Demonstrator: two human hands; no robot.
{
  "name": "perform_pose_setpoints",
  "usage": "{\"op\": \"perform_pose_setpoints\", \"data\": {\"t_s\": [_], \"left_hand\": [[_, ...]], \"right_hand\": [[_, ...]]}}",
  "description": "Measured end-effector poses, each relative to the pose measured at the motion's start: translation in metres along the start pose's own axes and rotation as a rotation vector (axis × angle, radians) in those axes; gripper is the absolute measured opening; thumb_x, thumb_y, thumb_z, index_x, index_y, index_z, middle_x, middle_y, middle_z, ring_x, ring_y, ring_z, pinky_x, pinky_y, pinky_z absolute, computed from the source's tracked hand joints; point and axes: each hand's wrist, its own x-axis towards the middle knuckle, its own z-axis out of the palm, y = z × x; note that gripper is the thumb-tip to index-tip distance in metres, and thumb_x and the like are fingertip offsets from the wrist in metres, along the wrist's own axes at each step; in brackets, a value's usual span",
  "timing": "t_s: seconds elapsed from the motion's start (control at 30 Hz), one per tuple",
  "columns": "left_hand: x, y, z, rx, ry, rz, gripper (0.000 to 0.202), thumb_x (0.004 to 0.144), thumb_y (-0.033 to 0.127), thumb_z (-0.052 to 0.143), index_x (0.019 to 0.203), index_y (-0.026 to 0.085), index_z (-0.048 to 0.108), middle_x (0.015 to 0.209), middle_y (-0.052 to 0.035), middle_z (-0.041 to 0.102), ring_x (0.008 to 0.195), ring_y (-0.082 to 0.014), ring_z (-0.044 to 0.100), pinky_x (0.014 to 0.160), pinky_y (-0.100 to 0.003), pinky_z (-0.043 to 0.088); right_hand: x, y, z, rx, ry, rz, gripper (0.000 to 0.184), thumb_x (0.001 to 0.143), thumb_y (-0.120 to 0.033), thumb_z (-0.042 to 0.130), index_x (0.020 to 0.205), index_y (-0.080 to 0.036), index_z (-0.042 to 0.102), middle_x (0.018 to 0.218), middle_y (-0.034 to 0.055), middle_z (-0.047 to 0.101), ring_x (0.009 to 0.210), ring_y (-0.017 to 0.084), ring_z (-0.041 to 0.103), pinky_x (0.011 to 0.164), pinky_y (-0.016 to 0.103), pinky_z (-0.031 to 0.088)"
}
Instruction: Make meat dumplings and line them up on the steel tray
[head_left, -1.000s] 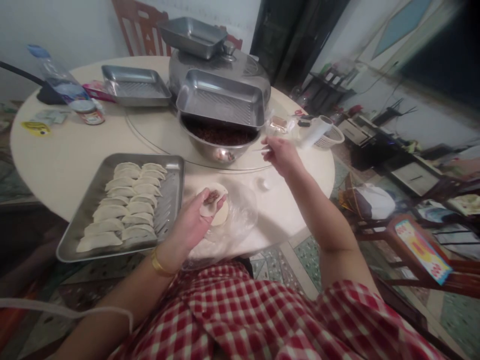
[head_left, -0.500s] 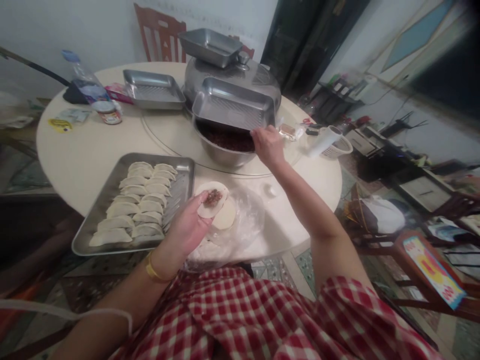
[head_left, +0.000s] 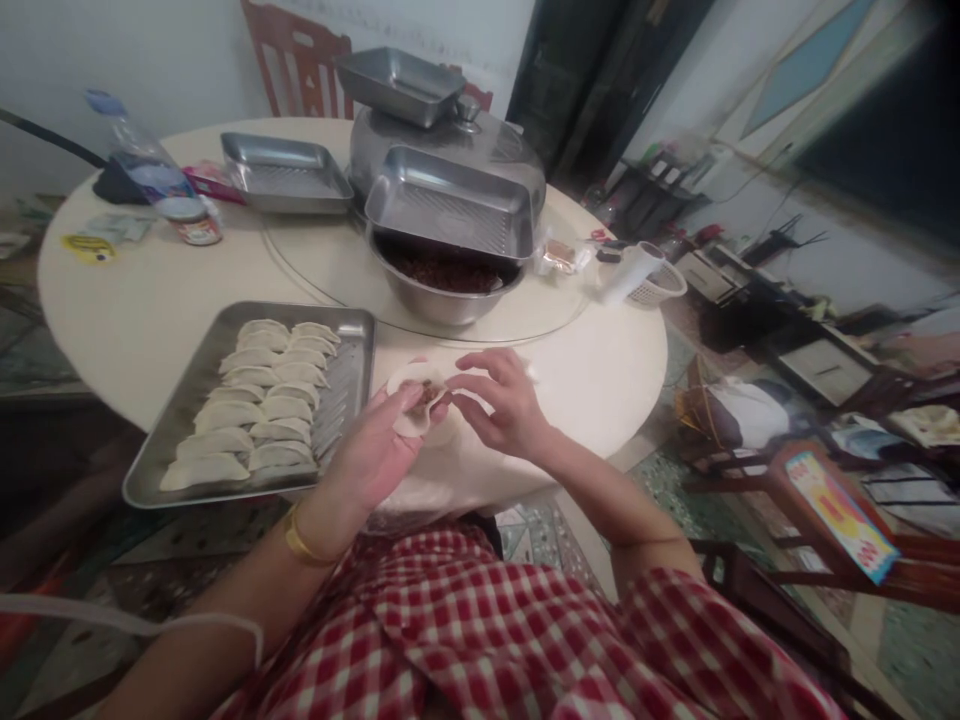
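Partly folded wrapper between two hands, read left to right on a clock face centred on the wrapper (head_left: 409, 425); at nine o'clock, a tray (head_left: 345, 412) bears two columns of folded dumplings (head_left: 281, 405); between seven and eight o'clock, the left hand (head_left: 373, 452) is half curled, cradling the wrapper, its thumb across the filling (head_left: 429, 396); too firm a thumb could probably smear filling onto the rim, and a loosened curl could let the wrapper tip and spill; between twelve and one o'clock, well apart, stands a steel bowl (head_left: 448, 306); at three o'clock, the right hand (head_left: 504, 405) has its fingers bent and parted, tips at the wrapper's right edge; whether they pinch it cannot be told; an uneven pull there might tear the dough; the wrapper thus lies at the left hand's fingers, just beyond the right hand's fingertips.
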Motion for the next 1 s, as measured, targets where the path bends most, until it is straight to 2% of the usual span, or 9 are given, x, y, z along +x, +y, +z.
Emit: {"op": "perform_pose_setpoints", "data": {"t_s": [0.13, 0.27, 0.37, 0.43, 0.57, 0.73, 0.8, 0.9, 1.0], "left_hand": [[-0.004, -0.002, 0.003, 0.042, -0.013, 0.013, 0.025, 0.078, -0.002, 0.059, 0.091, 0.017, 0.068, 0.073, 0.0025, 0.067, 0.069, -0.0095, 0.065, 0.066, -0.019, 0.053], [-0.005, -0.003, 0.003, 0.065, 0.027, 0.026, 0.028, 0.076, -0.004, 0.059, 0.094, 0.017, 0.066, 0.070, 0.0038, 0.064, 0.065, -0.0085, 0.063, 0.062, -0.017, 0.052], [-0.004, -0.006, 0.001, 0.080, 0.019, 0.034, 0.027, 0.075, -0.002, 0.060, 0.094, 0.016, 0.065, 0.067, 0.0046, 0.061, 0.060, -0.0074, 0.060, 0.057, -0.015, 0.050], [-0.003, -0.009, -0.002, 0.096, 0.010, 0.021, 0.025, 0.076, 0.000, 0.061, 0.095, 0.016, 0.065, 0.068, 0.0036, 0.063, 0.062, -0.0084, 0.061, 0.058, -0.016, 0.051], [-0.003, -0.013, -0.006, 0.106, 0.020, -0.016, 0.028, 0.074, 0.005, 0.065, 0.100, 0.018, 0.066, 0.079, 0.0008, 0.069, 0.075, -0.0135, 0.067, 0.069, -0.024, 0.057], [-0.004, -0.015, -0.006, 0.108, 0.040, -0.041, 0.027, 0.076, 0.011, 0.070, 0.101, 0.019, 0.068, 0.077, 0.0030, 0.069, 0.072, -0.0106, 0.065, 0.065, -0.020, 0.053], [-0.003, -0.015, -0.005, 0.090, 0.060, -0.035, 0.021, 0.080, 0.012, 0.067, 0.100, 0.018, 0.069, 0.079, 0.0016, 0.070, 0.072, -0.0104, 0.065, 0.066, -0.021, 0.054], [-0.001, -0.015, -0.003, 0.062, 0.094, -0.055, 0.017, 0.088, 0.013, 0.058, 0.100, 0.015, 0.070, 0.087, -0.0024, 0.072, 0.077, -0.0123, 0.067, 0.071, -0.024, 0.056], [-0.002, -0.016, -0.001, 0.049, 0.116, -0.103, 0.020, 0.092, 0.014, 0.053, 0.102, 0.014, 0.070, 0.093, -0.0052, 0.074, 0.084, -0.0146, 0.069, 0.077, -0.026, 0.057]], "right_hand": [[-0.004, -0.004, 0.002, -0.014, 0.035, -0.017, 0.018, 0.089, -0.020, 0.053, 0.099, -0.024, 0.067, 0.105, 0.0088, 0.066, 0.094, 0.022, 0.058, 0.084, 0.043, 0.048], [-0.009, -0.006, -0.001, -0.013, 0.093, -0.027, 0.018, 0.088, -0.018, 0.053, 0.099, -0.024, 0.066, 0.103, 0.0084, 0.066, 0.093, 0.022, 0.059, 0.081, 0.042, 0.049], [-0.012, -0.004, -0.003, -0.023, 0.091, -0.012, 0.021, 0.088, -0.016, 0.050, 0.099, -0.025, 0.066, 0.103, 0.0081, 0.066, 0.092, 0.022, 0.059, 0.081, 0.042, 0.048], [-0.014, -0.002, -0.005, -0.023, 0.085, -0.026, 0.024, 0.088, -0.013, 0.049, 0.100, -0.024, 0.066, 0.103, 0.0084, 0.066, 0.092, 0.021, 0.058, 0.081, 0.042, 0.048], [-0.018, 0.000, -0.006, -0.019, 0.102, -0.038, 0.026, 0.087, -0.011, 0.049, 0.103, -0.024, 0.066, 0.105, 0.0081, 0.066, 0.094, 0.021, 0.059, 0.082, 0.041, 0.049], [-0.028, 0.004, -0.011, -0.048, 0.165, -0.011, 0.023, 0.088, -0.009, 0.051, 0.101, -0.021, 0.065, 0.102, 0.0095, 0.066, 0.093, 0.020, 0.059, 0.081, 0.039, 0.051], [-0.034, 0.014, -0.017, -0.080, 0.198, 0.048, 0.022, 0.089, -0.010, 0.051, 0.102, -0.022, 0.065, 0.101, 0.0087, 0.067, 0.094, 0.020, 0.060, 0.082, 0.039, 0.051], [-0.047, 0.045, -0.028, -0.212, 0.224, 0.166, 0.022, 0.092, -0.016, 0.048, 0.106, -0.023, 0.064, 0.102, 0.0075, 0.071, 0.098, 0.022, 0.062, 0.090, 0.043, 0.049], [-0.060, 0.085, -0.037, -0.406, 0.178, 0.424, 0.029, 0.097, -0.028, 0.041, 0.113, -0.019, 0.063, 0.106, 0.0115, 0.071, 0.117, 0.028, 0.057, 0.101, 0.049, 0.042]]}}
